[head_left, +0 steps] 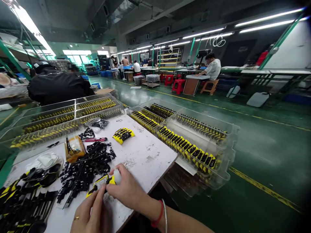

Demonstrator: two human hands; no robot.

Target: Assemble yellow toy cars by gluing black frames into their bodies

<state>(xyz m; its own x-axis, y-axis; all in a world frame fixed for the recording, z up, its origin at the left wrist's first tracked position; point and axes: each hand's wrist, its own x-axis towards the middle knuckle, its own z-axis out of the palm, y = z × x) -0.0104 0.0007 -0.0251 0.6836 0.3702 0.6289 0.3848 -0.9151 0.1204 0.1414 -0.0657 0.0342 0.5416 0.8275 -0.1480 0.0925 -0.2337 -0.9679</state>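
- At nine o'clock from the yellow-and-black piece (100, 182) between your hands, a dark pile of black and yellow parts (21, 202) covered the table's near corner.
- At ten o'clock, a crumpled white wad (46, 160) lay just behind that pile.
- At eleven o'clock, well beyond the table, a person in a black jacket (58, 87) was bent forward; nearer, a clear tray (75, 106) held rows of yellow-and-black pieces.
- Between ten and eleven, an amber box (74, 158) with small contents touched a heap of loose black parts (85, 170).
- At seven o'clock, your left hand (87, 212), wearing a gold ring (76, 218), had its fingers close together, tips at the piece's near edge; whether they pinched it could not be told.
- Toward twelve, a red tool (94, 139) lay before a plastic bag of dark parts (97, 124).
- At four o'clock, your right hand (127, 187) pinched the piece's right end between thumb and forefinger; a red band (159, 213) and a pale bangle (165, 215) circled the wrist.
- At one o'clock, a short row of finished-looking pieces (123, 135) sat on the white tabletop (148, 155).
- At two o'clock, a second clear tray (194, 134) held more rows.
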